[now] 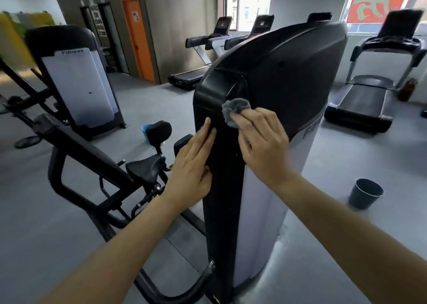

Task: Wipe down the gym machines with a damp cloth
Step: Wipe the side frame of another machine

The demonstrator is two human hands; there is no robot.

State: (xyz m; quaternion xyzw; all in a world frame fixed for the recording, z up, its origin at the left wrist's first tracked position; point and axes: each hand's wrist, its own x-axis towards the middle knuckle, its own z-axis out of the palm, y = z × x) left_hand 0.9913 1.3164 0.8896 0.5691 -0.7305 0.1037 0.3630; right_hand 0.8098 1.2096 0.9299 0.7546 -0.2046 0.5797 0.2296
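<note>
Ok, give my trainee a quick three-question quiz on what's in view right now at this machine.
1. True or false: the left hand lies flat on the black machine.
2. Which hand holds the grey cloth?
3. The dark grey bucket on the floor stands: A) on the person's left, B) on the person's right, C) on top of the machine.
Key: 1 true; 2 the right hand; 3 B.

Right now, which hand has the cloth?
The right hand holds the grey cloth against the machine's black cover; the left hand lies flat on it, empty.
</note>
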